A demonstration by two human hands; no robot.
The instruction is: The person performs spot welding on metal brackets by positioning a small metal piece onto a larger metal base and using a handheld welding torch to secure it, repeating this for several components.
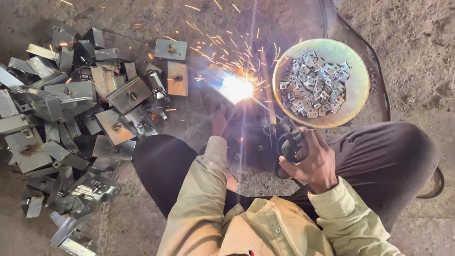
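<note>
Right now your right hand [310, 161] clenched round black electrode holder [291, 144] — rod tip at bright arc [237, 88] on floor, beside bowl [355, 71] of small plates. Left hand [219, 124] near glare — grip unclear. Metal brackets [71, 109] heaped left.

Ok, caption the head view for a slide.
Right hand grips electrode holder; bright arc sparks beside bowl.

I see one round bowl [353, 71] of small metal clips [313, 85], too many to count, one electrode holder [290, 142], and dozens of metal plates [71, 104] heaped on my left.
</note>
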